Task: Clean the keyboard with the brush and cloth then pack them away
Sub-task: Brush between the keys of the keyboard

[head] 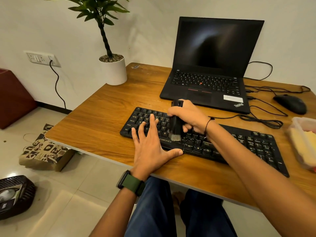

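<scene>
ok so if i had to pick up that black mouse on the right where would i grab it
Take the black mouse across its humped middle, thumb on one flank and fingers on the other, coming down from above. It lies flat on the wooden desk with its rounded back up, so only the sides give a hold. Its cable trails off to the left, so lift gently to avoid a tug.

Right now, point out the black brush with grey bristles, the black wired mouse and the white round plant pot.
black brush with grey bristles (175, 128): head view, on its black handle above the bristles.
black wired mouse (290, 103): head view, on its top shell.
white round plant pot (113, 72): head view, on its front wall.
</scene>
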